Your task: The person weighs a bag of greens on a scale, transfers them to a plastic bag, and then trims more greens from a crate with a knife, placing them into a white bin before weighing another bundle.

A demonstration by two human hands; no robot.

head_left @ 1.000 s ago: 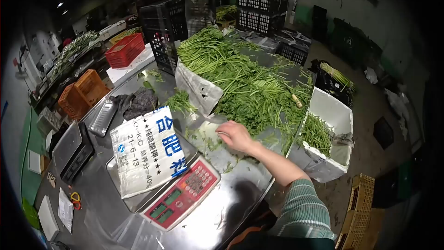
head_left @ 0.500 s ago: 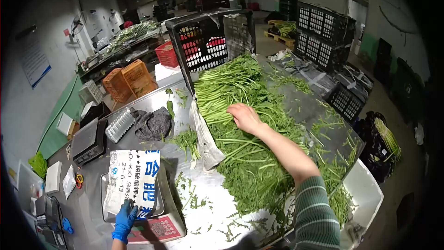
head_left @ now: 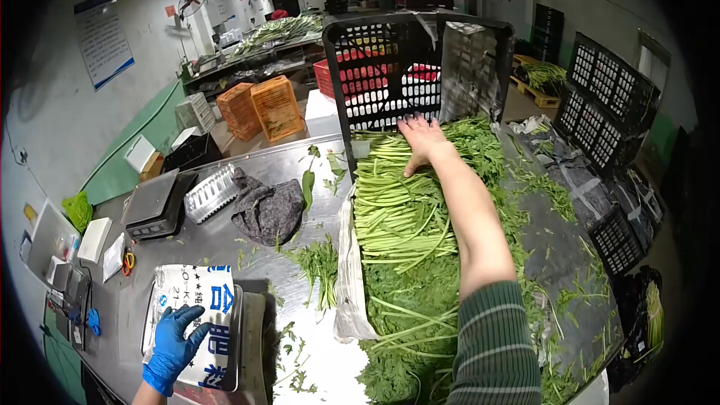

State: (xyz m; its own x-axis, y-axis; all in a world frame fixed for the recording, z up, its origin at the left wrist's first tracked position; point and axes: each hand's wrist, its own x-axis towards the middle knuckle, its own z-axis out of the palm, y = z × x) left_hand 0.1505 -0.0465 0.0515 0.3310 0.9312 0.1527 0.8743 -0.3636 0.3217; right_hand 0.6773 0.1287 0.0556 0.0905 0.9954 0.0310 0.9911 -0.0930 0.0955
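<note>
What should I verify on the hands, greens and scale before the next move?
1. Right hand at the green stalks: ok, fingers spread near the black crate.
2. Left hand free: ok, gloved, at the printed sheet, nothing seen gripped.
3. Sheet on the scale: ok.
4. Scale reading: cannot tell, display not visible.
5. Tabletop free of leaf scraps: not ok, some beside the scale.

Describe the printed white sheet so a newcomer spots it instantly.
Find the metal table, then its near left part. There, on a shallow tray, the white sheet lies beneath the blue-gloved left hand. Unlike the dark cloth beyond, it bears big blue characters.
</note>
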